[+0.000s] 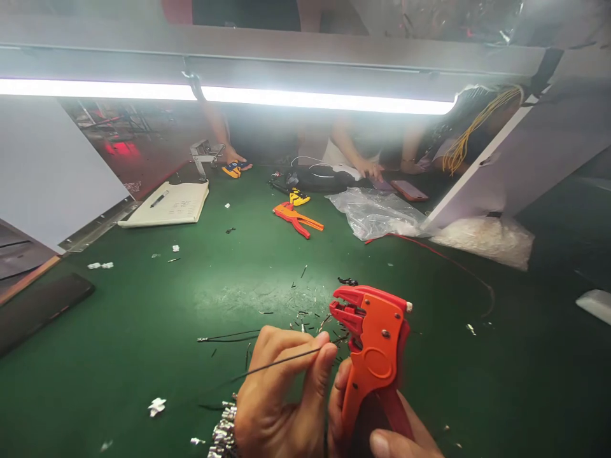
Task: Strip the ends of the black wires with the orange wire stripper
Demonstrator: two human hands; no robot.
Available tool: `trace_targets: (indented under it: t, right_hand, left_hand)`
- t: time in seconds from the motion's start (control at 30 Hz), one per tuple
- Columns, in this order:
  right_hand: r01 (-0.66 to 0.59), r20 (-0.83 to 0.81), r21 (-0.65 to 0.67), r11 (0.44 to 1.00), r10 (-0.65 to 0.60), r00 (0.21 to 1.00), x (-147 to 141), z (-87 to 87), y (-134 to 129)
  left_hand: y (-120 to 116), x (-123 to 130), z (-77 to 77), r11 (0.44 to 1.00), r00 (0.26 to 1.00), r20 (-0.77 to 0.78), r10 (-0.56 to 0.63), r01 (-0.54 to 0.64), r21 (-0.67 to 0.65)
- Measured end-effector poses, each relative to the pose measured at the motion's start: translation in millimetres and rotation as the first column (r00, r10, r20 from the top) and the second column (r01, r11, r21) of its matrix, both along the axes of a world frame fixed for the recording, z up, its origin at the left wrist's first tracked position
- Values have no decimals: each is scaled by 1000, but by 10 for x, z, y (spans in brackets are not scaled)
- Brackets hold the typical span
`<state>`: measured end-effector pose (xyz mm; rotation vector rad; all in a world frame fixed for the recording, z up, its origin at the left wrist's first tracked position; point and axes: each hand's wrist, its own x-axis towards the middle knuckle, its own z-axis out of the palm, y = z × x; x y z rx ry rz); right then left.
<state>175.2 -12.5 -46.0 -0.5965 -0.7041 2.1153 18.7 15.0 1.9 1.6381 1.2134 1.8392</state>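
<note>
Between thumb and forefinger, my left hand [286, 388] pinches a thin black wire [279, 360], whose short end points toward the tool on the right. My right hand [405, 432] is wrapped round the handles of an orange and red wire stripper [377, 343], held upright with its jaws facing left and apart. The wire's tip sits near the lower part of the stripper head; I cannot tell whether it touches. Beside my left wrist lies a bundle of metal terminals [223, 432]. Another black wire with a terminal [205, 340] rests on the green table left of that hand.
Wire scraps [305, 313] litter the green tabletop [143, 305]. Farther back lie a second wire stripper [298, 219], a notebook [167, 207] with a pen, and clear plastic bags [377, 213]. Co-workers' hands [367, 166] rest across the table beneath the lamp [324, 98].
</note>
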Motion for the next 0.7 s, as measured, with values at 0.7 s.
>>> trace_targets:
  t: [0.7]
  right_hand:
    - [-103,106,46,994,98,990,60,152,90]
  left_hand:
    - [-15,91,59,996,991,-113,66,-59,71]
